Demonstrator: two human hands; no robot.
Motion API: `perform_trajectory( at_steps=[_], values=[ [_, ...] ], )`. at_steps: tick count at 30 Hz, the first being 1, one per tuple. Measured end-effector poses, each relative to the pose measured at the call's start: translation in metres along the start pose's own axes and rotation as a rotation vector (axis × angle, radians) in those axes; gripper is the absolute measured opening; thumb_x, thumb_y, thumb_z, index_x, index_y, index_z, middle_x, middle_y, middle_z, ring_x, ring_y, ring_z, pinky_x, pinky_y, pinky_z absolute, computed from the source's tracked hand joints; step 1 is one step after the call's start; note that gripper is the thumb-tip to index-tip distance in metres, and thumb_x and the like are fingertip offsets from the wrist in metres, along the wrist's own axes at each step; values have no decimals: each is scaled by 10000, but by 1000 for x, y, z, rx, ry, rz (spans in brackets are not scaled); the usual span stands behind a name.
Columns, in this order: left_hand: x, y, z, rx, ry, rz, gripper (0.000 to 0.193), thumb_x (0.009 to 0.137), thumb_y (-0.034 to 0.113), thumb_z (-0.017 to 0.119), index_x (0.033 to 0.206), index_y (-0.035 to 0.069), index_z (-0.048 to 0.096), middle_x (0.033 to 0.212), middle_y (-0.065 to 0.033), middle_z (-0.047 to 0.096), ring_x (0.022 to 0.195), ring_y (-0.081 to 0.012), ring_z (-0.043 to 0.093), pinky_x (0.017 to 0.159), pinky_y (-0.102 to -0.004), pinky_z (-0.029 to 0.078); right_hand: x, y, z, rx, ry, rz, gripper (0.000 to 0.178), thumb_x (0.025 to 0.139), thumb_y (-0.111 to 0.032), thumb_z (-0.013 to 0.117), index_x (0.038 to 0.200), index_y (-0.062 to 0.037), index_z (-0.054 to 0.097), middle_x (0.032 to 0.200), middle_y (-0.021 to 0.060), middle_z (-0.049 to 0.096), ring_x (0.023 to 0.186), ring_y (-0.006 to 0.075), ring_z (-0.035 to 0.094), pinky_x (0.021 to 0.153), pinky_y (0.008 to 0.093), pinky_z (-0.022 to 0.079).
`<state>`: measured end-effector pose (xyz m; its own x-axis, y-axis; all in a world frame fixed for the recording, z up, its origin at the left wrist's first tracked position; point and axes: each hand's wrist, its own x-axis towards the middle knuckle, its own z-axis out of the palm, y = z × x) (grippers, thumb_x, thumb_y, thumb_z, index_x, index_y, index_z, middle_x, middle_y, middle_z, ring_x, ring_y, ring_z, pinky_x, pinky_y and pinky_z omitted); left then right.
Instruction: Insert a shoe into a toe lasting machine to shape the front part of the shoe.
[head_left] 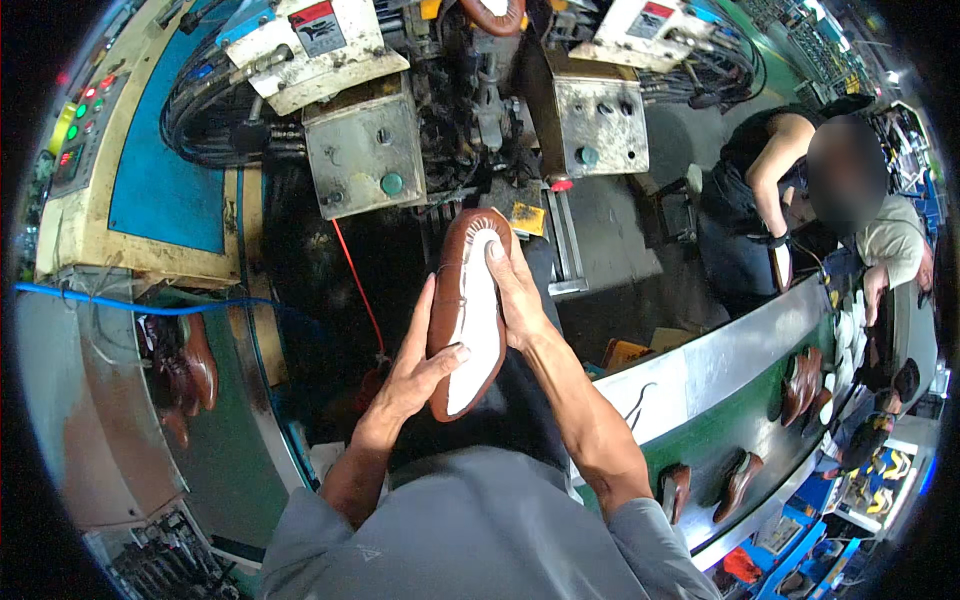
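Brown shoe [466,310], white insole up, gripped by left hand [415,375] and right hand [515,295]. Judgement: keep both grips firm, toe aligned toward machine [480,110].

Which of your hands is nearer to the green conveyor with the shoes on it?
Right. The right hand holds the brown shoe on the side toward the green conveyor; the left hand grips the shoe's other side, farther from it.

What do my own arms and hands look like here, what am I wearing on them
Both hands, left hand and right hand, are bare: no gloves, rings or watch visible. The forearms are uncovered; grey short sleeves end near the elbows.
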<state>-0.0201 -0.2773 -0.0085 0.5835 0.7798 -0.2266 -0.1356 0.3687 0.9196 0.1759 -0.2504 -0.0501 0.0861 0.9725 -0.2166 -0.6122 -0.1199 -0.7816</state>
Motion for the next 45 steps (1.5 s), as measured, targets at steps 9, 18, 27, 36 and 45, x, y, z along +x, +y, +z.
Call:
perform_trajectory(
  at_steps=[9, 18, 27, 36, 45],
  values=[
    [-63, 4, 16, -343, -40, 36, 1031, 1023, 142, 727, 1799, 118, 48, 1820, -133, 226, 1652, -261, 285, 1333, -430, 264, -70, -15, 36, -108, -78, -163, 718, 1179, -362, 549, 1765, -85, 240, 1735, 134, 422, 1575, 229, 413, 1306, 381, 327],
    [-137, -49, -51, -472, 231, 95, 969, 1021, 67, 710, 1789, 76, 121, 1703, -133, 436, 1459, -246, 538, 1216, -388, 434, -73, 38, 54, -448, -320, 170, 721, 1125, -291, 663, 1738, -87, 343, 1721, 194, 437, 1569, 292, 431, 1297, 430, 349],
    [-398, -146, -270, 1175, 1371, -416, 1158, 841, 182, 807, 1786, 233, 141, 1636, -342, 396, 1398, -553, 548, 1134, -551, 520, -85, 32, -65, -449, -7, 399, 573, 1098, -289, 704, 1546, 31, 545, 1447, 213, 690, 1228, 340, 737, 1065, 467, 585],
    [-397, -176, -400, 1291, 991, -627, 475, 968, 354, 712, 1259, -21, 737, 1196, -243, 792, 1107, -505, 725, 958, -542, 580, -208, 3, -188, -497, 446, 218, 482, 1100, -205, 656, 1497, 60, 589, 1363, 231, 728, 1164, 296, 770, 1034, 407, 618],
    [8, -196, -132, 842, 335, 241, 406, 1037, -5, 560, 1424, -14, 680, 1402, -175, 696, 1334, -323, 660, 1138, -419, 525, -528, 35, -365, -1441, 1560, 306, 346, 948, -149, 665, 1237, -2, 786, 1135, 244, 808, 1130, 407, 769, 1044, 482, 580]
  ],
)
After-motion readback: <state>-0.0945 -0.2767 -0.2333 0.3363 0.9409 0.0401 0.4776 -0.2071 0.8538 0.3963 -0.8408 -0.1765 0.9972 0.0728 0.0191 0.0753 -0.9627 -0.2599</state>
